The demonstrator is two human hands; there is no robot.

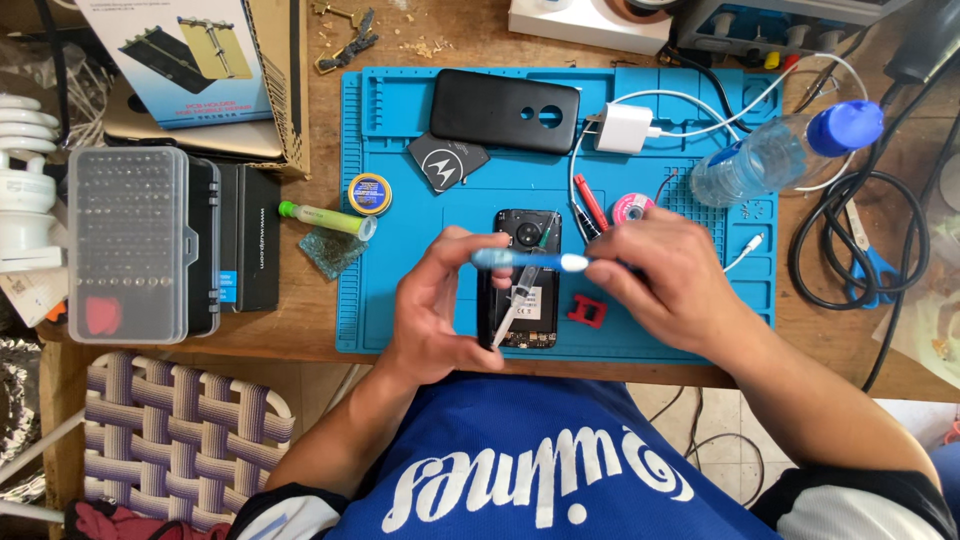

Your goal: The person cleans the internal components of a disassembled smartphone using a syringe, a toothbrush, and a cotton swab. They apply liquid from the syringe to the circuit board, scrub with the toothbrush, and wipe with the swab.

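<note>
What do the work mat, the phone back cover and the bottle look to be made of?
Work mat: likely silicone or soft rubber, matte blue, with moulded trays and ridges. Phone back cover: probably plastic, matte black, with cut-out holes. Bottle: clear thin plastic, glossy, with an opaque blue cap.

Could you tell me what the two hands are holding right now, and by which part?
Both hold a blue-and-white toothbrush level above the opened phone: left hand at its blue end, right hand at its white end.
</note>
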